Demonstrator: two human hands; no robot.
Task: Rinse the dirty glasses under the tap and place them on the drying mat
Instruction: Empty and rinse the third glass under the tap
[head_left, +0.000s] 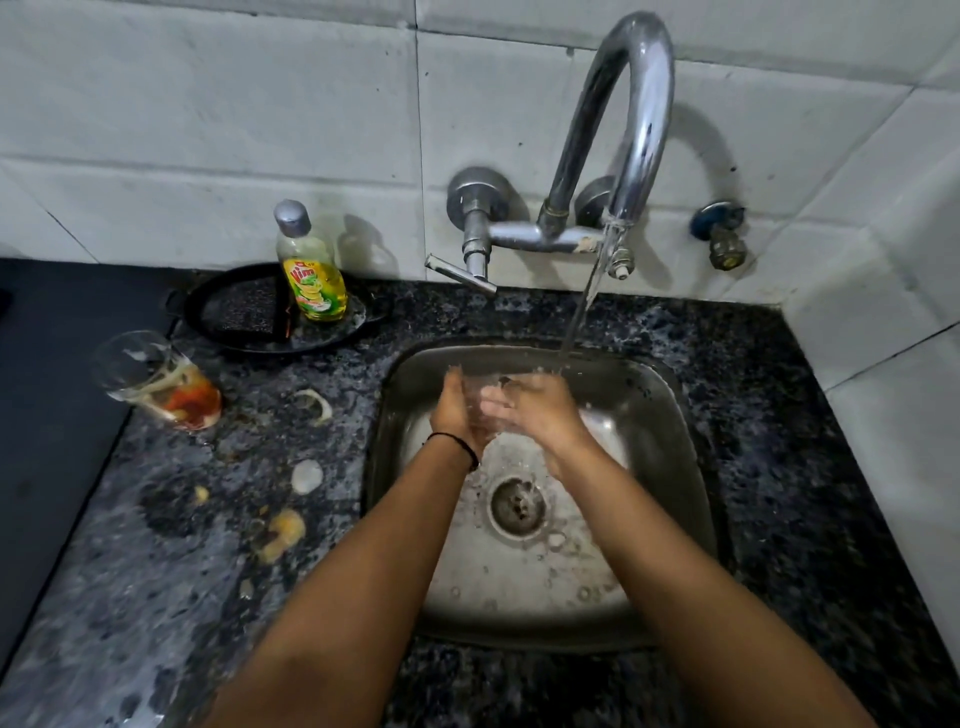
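Glass (485, 405) is sitting between the left hand (454, 413) and the right hand (540, 410), both closing around it over the sink (670, 431), just beside the water falling from the tap (631, 119). It is clear and blurred, so its rim is hard to make out. Another dirty glass (156, 379) is lying tilted near the bench's left edge, holding orange residue.
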